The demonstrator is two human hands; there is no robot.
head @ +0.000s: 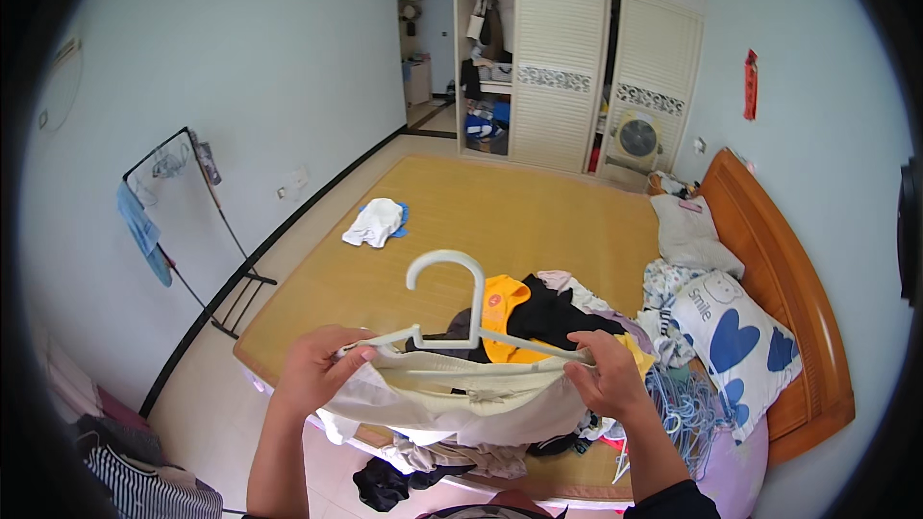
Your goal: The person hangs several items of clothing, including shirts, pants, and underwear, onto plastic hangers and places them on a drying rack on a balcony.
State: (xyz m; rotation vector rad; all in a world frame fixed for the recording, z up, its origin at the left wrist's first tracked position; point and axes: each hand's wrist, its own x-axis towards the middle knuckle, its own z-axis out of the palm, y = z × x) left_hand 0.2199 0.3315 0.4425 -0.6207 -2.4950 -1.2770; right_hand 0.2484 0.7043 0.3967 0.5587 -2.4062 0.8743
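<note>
A white plastic clothes hanger point(479, 288) is held up in front of me, hook at the top. From it hangs a cream-white garment with a gathered elastic waistband point(461, 404). My left hand point(324, 367) pinches the garment's edge at the hanger's left end. At the right end, my right hand point(606, 375) grips the garment's edge together with the hanger arm. Behind the hanger, a yellow garment point(499, 306) and a black garment point(559, 313) lie in a pile on the bed. A beige garment point(461, 458) lies at the bed's near edge.
The bed mat point(505, 209) carries a white folded garment point(376, 222) at its far left. Tangled blue wire hangers point(681, 411) lie beside a heart-patterned pillow point(735, 346) and the wooden headboard point(779, 303). A black garment rack point(216, 209) stands left, a wardrobe point(555, 36) beyond.
</note>
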